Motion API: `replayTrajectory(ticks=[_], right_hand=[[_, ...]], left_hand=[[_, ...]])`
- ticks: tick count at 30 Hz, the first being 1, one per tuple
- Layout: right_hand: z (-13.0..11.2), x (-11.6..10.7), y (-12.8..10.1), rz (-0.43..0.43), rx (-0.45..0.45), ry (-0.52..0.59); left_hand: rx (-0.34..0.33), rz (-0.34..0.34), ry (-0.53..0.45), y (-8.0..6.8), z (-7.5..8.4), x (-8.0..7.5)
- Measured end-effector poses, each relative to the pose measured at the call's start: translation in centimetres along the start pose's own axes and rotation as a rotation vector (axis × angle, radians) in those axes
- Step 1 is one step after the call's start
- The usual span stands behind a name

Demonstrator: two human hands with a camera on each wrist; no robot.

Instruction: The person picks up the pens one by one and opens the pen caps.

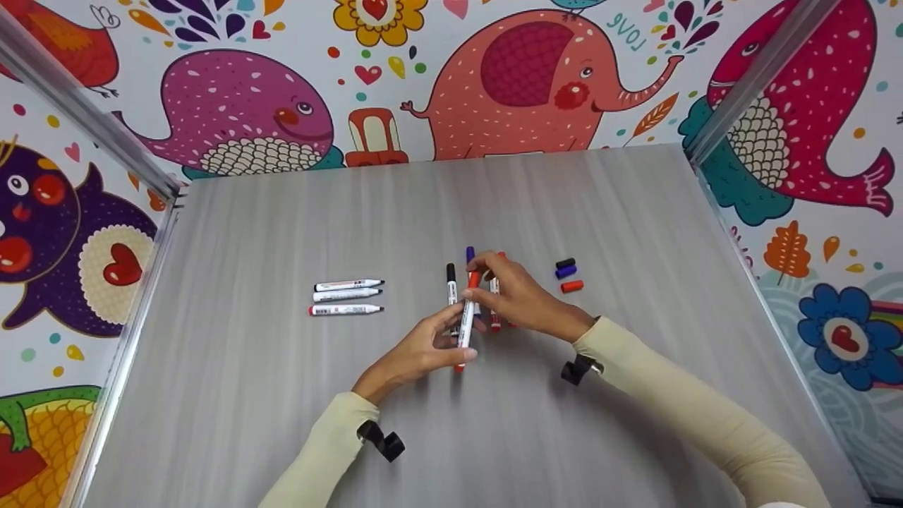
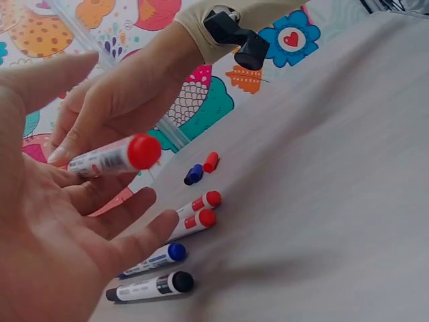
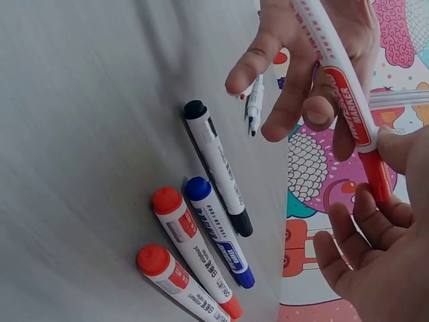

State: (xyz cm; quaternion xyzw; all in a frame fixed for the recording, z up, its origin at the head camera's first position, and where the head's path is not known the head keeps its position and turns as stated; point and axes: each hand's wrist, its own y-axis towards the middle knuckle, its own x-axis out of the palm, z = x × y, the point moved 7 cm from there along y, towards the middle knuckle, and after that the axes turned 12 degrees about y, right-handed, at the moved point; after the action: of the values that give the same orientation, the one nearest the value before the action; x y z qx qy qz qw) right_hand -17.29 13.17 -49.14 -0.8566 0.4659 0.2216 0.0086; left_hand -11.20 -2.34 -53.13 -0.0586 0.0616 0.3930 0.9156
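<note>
A white marker with a red cap [image 1: 466, 321] is held up in front of me, its capped end away from me. My right hand [image 1: 518, 293] pinches the red cap between thumb and fingertips, as the right wrist view shows. My left hand [image 1: 423, 346] is beside the barrel with fingers spread and palm toward it; the thumb overlaps the marker's near end in the head view. Beneath the hands lie a black marker [image 3: 216, 168], a blue marker [image 3: 221, 231] and two red markers [image 3: 194, 251], side by side, partly hidden in the head view.
On the left of the table [image 1: 268, 395] lie three uncapped markers [image 1: 346, 296] in a stack of rows, tips pointing right. Three loose caps, a black cap [image 1: 566, 262], a blue cap [image 1: 566, 271] and a red cap [image 1: 572, 286], lie to the right. Patterned walls [image 1: 395, 77] border the table.
</note>
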Motion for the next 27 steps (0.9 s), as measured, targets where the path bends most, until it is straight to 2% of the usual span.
replayTrajectory(ticks=[10, 15, 21, 27], right_hand=[[-0.9, -0.9, -0.9, 0.064, -0.071, -0.086], [-1.0, -1.1, -1.5, 0.082, -0.065, -0.110], [-0.9, -1.1, -2.1, 0.096, -0.034, -0.154], [-0.6, -1.1, -2.8, 0.107, -0.015, -0.216]], left_hand=[[-0.029, -0.015, 0.116, 0.8, 1.0, -0.8], [-0.055, -0.036, 0.206, 1.1, 1.2, -1.2], [-0.052, -0.046, 0.291, 1.4, 1.7, -1.5], [-0.055, -0.012, 0.407, 1.9, 1.8, -1.6]])
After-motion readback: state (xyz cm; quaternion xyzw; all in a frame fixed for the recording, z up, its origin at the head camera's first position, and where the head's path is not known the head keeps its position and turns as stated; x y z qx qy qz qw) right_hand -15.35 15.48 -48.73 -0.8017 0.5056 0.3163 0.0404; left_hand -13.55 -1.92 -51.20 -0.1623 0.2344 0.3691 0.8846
